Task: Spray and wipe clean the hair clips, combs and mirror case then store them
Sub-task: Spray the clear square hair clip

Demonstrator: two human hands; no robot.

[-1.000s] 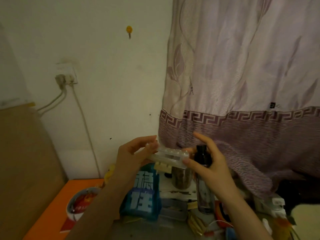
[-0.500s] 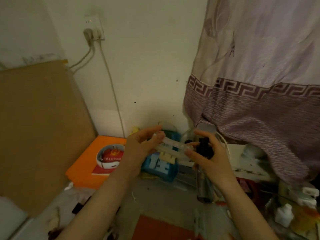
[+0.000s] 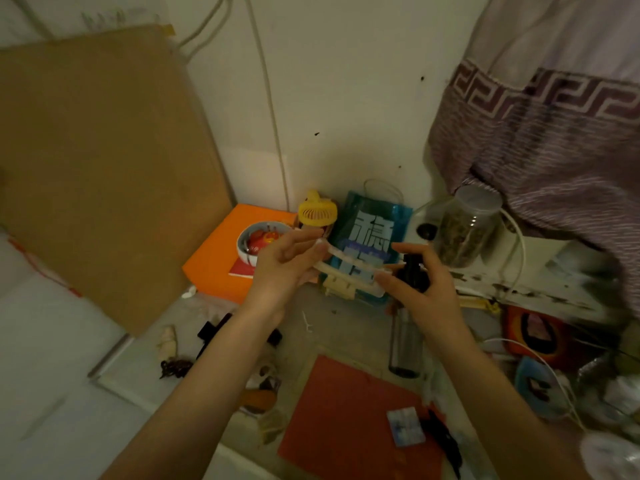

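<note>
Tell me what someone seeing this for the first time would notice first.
Dead centre, the left hand and right hand hold a clear hair clip between them, the right also gripping a dark spray bottle. Behind sit a yellow mini fan and blue bag; a red mat lies below.

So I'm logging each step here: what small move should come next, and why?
Probably press the spray bottle nozzle. The left hand pinches one end of the translucent clip, the right hand steadies the other end while gripping the bottle's black head right beside it, and no wetting shows yet.
</note>
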